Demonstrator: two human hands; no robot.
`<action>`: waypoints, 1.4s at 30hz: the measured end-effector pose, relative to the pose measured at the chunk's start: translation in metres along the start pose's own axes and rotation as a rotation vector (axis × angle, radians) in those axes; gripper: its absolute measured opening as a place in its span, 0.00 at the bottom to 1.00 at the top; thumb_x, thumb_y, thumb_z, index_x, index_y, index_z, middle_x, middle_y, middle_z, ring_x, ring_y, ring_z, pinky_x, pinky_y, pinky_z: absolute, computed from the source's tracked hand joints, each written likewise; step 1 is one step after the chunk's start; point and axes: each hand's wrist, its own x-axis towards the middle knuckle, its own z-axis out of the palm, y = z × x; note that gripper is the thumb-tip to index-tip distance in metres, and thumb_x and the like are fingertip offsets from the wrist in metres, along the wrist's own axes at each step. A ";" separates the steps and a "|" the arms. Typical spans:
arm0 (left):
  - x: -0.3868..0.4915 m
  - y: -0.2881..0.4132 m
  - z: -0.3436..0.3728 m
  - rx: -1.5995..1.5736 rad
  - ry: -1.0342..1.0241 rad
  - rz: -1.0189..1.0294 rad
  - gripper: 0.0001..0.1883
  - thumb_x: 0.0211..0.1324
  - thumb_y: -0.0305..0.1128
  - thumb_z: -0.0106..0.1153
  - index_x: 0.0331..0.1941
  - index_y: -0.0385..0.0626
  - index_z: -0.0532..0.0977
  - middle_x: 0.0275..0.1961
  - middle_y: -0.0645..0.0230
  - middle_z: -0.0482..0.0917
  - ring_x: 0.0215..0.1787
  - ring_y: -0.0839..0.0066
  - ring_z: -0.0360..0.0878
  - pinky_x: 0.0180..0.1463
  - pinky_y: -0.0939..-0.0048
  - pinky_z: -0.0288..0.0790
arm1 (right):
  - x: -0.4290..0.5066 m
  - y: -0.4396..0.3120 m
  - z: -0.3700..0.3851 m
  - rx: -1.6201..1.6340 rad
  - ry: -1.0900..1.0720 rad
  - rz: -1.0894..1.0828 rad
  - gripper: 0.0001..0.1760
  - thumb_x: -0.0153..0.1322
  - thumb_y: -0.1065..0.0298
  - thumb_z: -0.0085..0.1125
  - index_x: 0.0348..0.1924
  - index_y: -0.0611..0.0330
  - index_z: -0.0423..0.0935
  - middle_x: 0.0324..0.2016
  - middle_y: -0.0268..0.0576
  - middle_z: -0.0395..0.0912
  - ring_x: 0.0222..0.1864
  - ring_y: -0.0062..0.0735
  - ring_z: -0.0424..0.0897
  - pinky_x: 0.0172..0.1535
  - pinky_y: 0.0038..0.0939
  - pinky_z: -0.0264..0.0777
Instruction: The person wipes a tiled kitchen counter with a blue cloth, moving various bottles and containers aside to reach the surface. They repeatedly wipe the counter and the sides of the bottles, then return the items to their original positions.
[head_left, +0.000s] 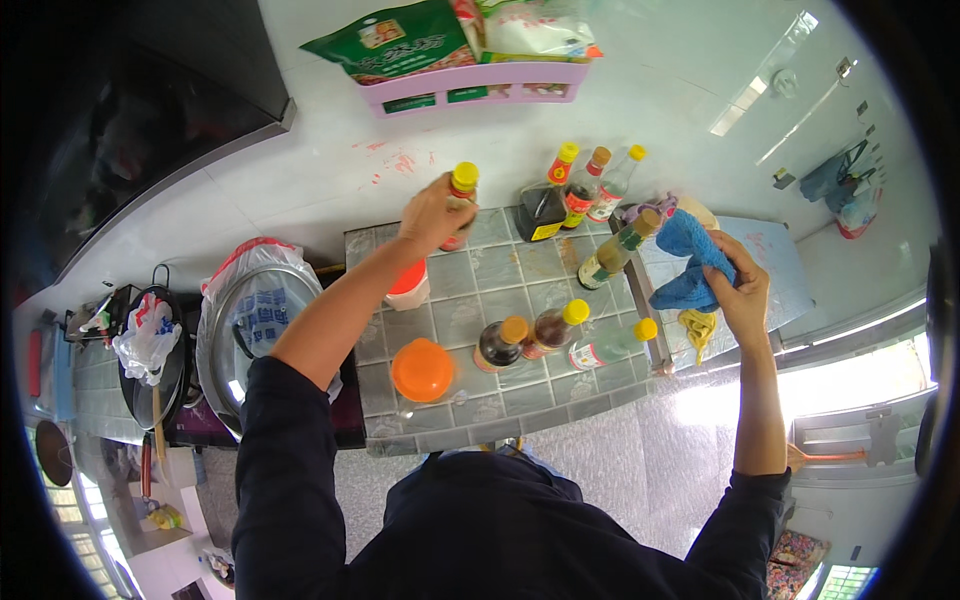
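Note:
My left hand (435, 215) grips a yellow-capped bottle (465, 180) near the wall, at the back of the tiled counter (495, 262). In my right hand (741, 281) a folded blue cloth (694, 262) is held up over the counter's right side. A green glass bottle (616, 251) leans in view just left of the cloth. Several sauce bottles stand at the back, among them a dark square-bodied one (541, 210). Nearer me are a dark bottle with an orange-brown cap (499, 345), a yellow-capped brown bottle (553, 327) and a clear bottle (609, 346).
An orange-lidded container (423, 370) and a red-lidded jar (409, 285) stand on the counter's left. Beyond are a bag-covered metal pan (262, 307) and a wok (154, 375). A pink wall rack (480, 86) holds packets. A yellow cloth (697, 334) lies right.

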 end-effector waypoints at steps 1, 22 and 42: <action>0.001 0.012 0.008 -0.013 -0.052 -0.004 0.25 0.51 0.44 0.64 0.50 0.42 0.72 0.45 0.54 0.81 0.48 0.55 0.79 0.50 0.61 0.72 | 0.000 0.004 -0.004 0.031 0.018 -0.007 0.19 0.65 0.81 0.54 0.49 0.65 0.77 0.49 0.39 0.77 0.47 0.22 0.75 0.51 0.23 0.69; 0.007 0.101 0.131 0.065 -0.409 -0.103 0.36 0.50 0.49 0.66 0.56 0.36 0.69 0.55 0.53 0.77 0.58 0.61 0.74 0.61 0.63 0.67 | -0.048 0.110 -0.060 1.357 0.122 0.622 0.22 0.71 0.59 0.52 0.52 0.65 0.71 0.39 0.45 0.78 0.38 0.33 0.79 0.37 0.30 0.74; -0.638 0.120 -0.213 -0.277 0.983 -0.590 0.26 0.59 0.31 0.60 0.61 0.39 0.65 0.50 0.60 0.77 0.42 0.79 0.79 0.42 0.77 0.74 | -0.276 -0.221 0.282 1.157 -1.555 1.050 0.25 0.69 0.51 0.47 0.49 0.61 0.73 0.40 0.46 0.80 0.41 0.39 0.80 0.38 0.38 0.78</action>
